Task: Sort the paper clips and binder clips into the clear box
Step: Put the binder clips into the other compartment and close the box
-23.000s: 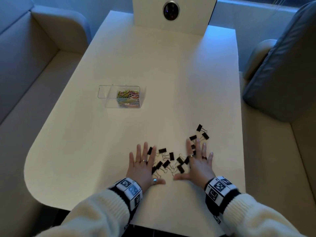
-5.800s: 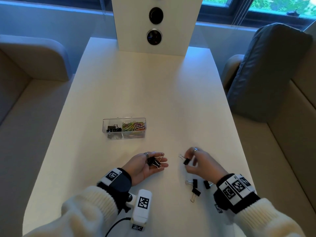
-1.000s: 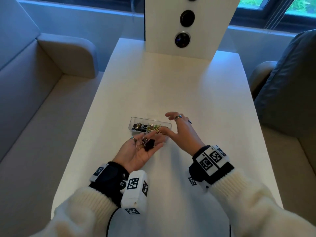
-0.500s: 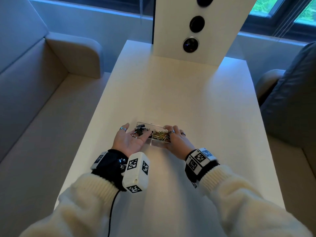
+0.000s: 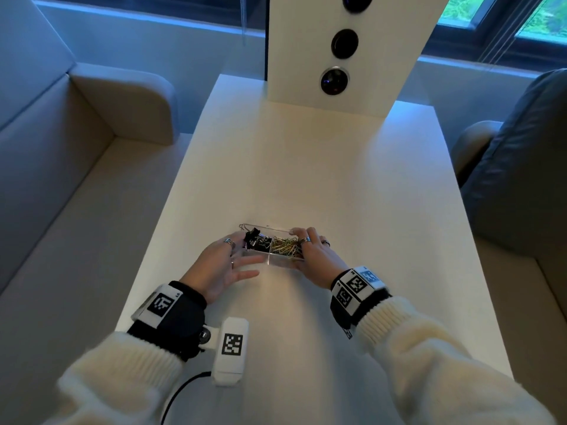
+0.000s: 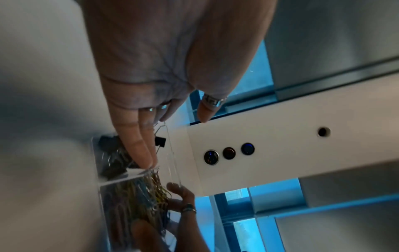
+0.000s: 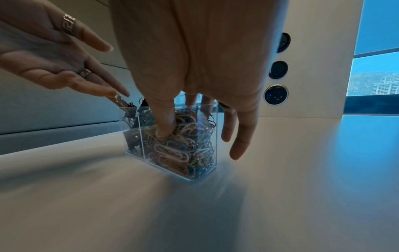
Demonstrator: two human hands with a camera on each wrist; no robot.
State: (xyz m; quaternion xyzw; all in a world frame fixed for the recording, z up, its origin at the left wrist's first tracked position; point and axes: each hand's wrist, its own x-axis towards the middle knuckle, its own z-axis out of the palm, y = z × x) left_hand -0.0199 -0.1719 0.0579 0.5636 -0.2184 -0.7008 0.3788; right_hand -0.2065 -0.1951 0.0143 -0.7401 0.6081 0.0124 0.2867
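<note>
The clear box (image 5: 277, 261) stands on the white table (image 5: 306, 167), split into two compartments. Black binder clips (image 5: 255, 240) fill its left compartment and coloured paper clips (image 5: 287, 247) its right one. My left hand (image 5: 228, 260) is tipped over the left compartment with its fingers straight, and one binder clip (image 6: 161, 141) lies against the fingers (image 6: 140, 150). My right hand (image 5: 311, 256) grips the box's right end. In the right wrist view its thumb (image 7: 165, 122) presses the near wall of the box (image 7: 179, 163), and the other fingers reach behind the far wall.
A white upright panel (image 5: 337, 50) with round sockets stands at the table's far end. Beige sofas flank the table, and a grey cushion (image 5: 521, 185) lies on the right one. A white tagged camera unit (image 5: 231, 351) hangs under my left wrist.
My left hand has turned from palm up to tipped over the left compartment, and the binder clips it carried now lie in the box. The right hand stays on the box's right end.
</note>
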